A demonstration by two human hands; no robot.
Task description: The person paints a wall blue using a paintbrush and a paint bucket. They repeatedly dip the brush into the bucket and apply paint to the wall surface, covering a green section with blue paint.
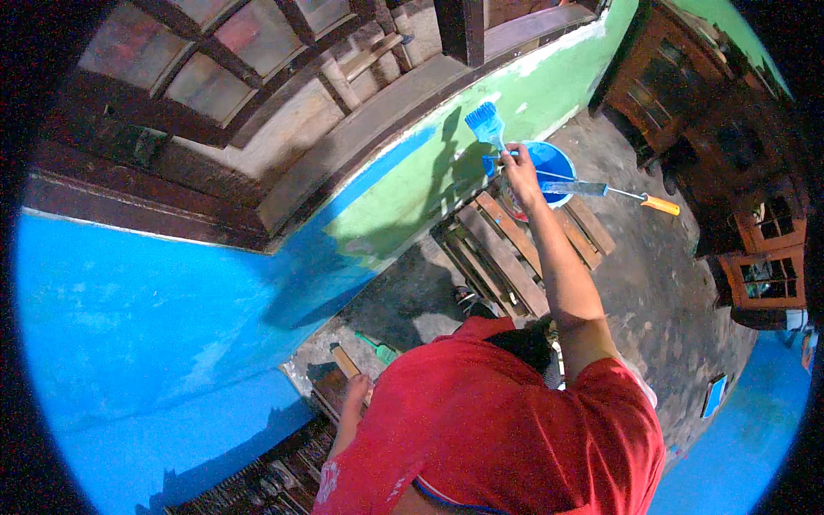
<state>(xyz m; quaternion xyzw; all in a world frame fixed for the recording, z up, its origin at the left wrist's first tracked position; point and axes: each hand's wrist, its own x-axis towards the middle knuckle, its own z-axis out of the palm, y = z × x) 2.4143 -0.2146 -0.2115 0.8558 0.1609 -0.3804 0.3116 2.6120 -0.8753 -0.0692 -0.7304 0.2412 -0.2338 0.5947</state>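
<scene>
My right hand (520,168) grips the handle of a wide paintbrush (484,122), its bristles coated in blue. The brush is raised beside the light green wall (534,80), and its shadow falls there. Just past that hand stands a bucket (559,153) with blue paint inside. A paint roller (574,188) with an orange handle lies across the bucket's rim. Low on the left, my left hand (358,387) is closed over a light wooden bar (344,359); its fingers are partly hidden. A blue painted strip (393,166) runs along the green wall under the sill.
The bucket rests on a slatted wooden bench (505,257). Above the wall is a dark wooden window frame (257,84) with a sill (360,145). A blue wall (141,309) is at left, wooden cabinets (695,116) at right. A green plastic tool (385,353) lies on the concrete floor (656,290).
</scene>
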